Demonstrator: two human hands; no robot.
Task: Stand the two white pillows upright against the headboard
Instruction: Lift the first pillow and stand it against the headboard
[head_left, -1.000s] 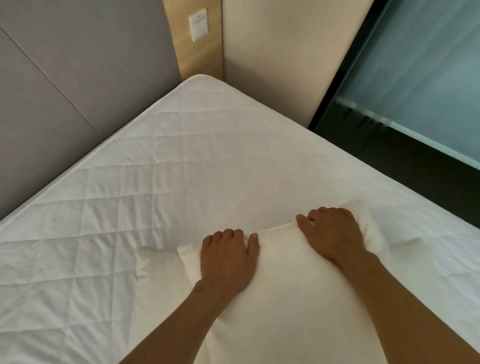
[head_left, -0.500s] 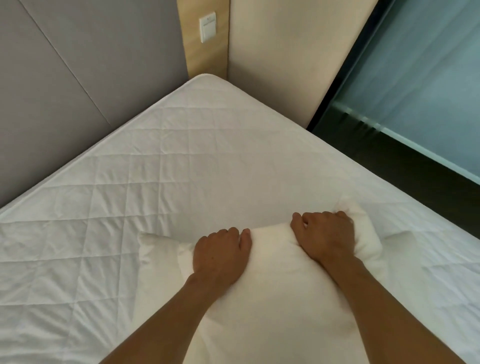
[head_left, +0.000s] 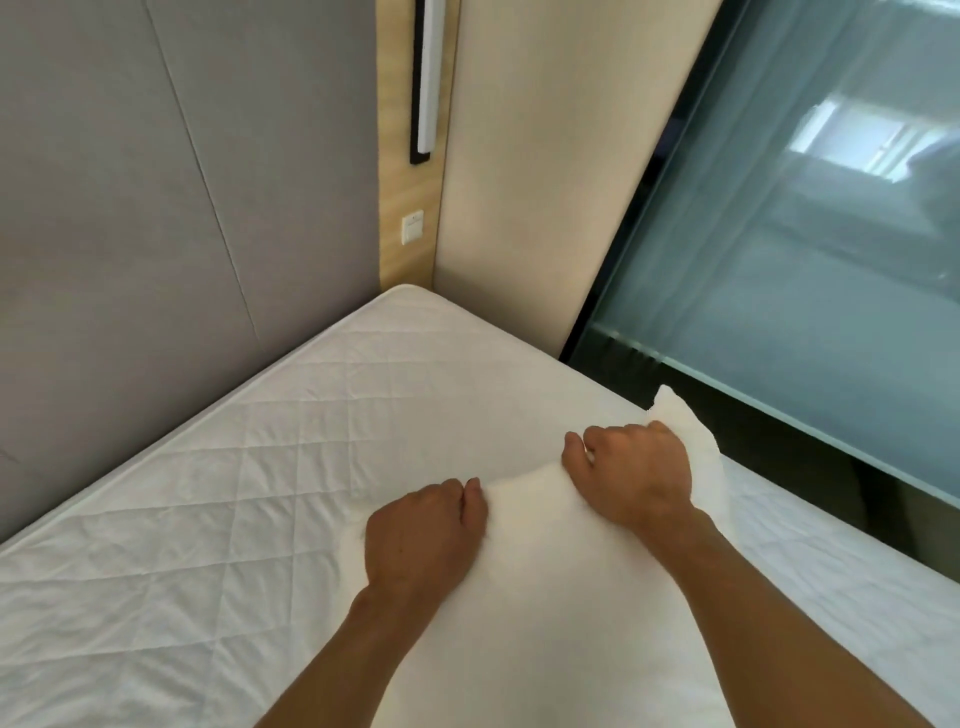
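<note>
A white pillow (head_left: 550, 587) is lifted off the bed in front of me, its far edge raised. My left hand (head_left: 423, 535) is closed on that far edge at the left. My right hand (head_left: 631, 475) is closed on the same edge further right, and the pillow's corner sticks up past it. The grey padded headboard (head_left: 130, 234) stands along the left side of the bed, well away from the pillow. The second pillow is hidden under the one I hold; I cannot make it out now.
The quilted white mattress (head_left: 260, 493) spreads ahead and to the left. A wooden strip with a white wall switch (head_left: 412, 227) and a beige wall (head_left: 535, 182) stand at the far corner. A glass partition (head_left: 805, 260) and dark floor run along the right side.
Both hands closed on the pillow's far edge and raised it off the bed. My view tilted up, showing more of the walls; the second pillow beneath dropped out of sight.
</note>
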